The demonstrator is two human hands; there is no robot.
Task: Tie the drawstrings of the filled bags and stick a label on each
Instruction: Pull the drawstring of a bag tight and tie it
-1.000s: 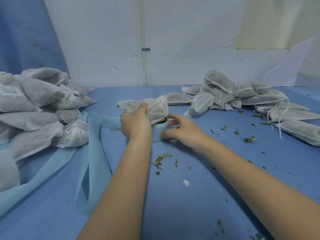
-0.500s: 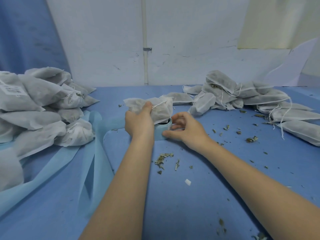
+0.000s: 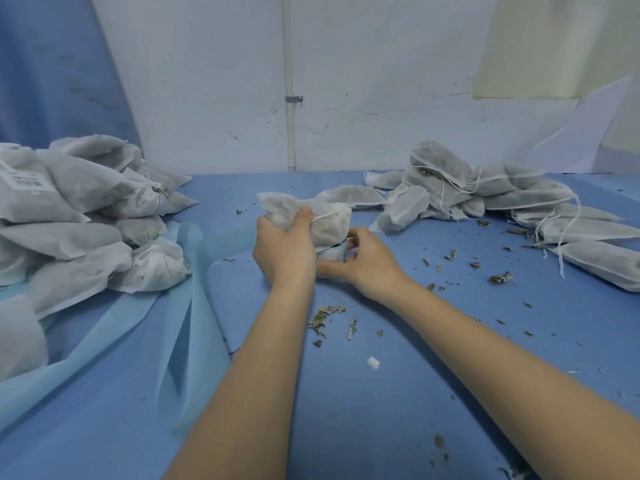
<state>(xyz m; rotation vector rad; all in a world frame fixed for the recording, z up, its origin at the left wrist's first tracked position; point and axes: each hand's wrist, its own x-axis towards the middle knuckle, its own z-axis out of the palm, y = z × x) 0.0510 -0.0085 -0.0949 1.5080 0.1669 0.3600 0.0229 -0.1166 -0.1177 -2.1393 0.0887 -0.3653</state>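
My left hand (image 3: 282,249) grips a filled white drawstring bag (image 3: 325,221) just above the blue table, thumb pressed on its side. Under the bag stands a light-blue label roll (image 3: 334,254), mostly hidden. My right hand (image 3: 363,261) curls round that roll, fingertips pinching at its top edge. A pile of labelled, tied bags (image 3: 79,216) lies at the left. Another pile of filled bags with loose drawstrings (image 3: 491,199) lies at the right.
A long light-blue backing strip (image 3: 180,306) trails from the roll across the left of the table (image 3: 381,410). Dried herb scraps (image 3: 323,315) and a small white paper bit (image 3: 373,362) are scattered near my arms. A white wall stands behind the table.
My right hand has closed in on the label roll, fingers now curled over its top. My left hand with the bag shifted slightly right.
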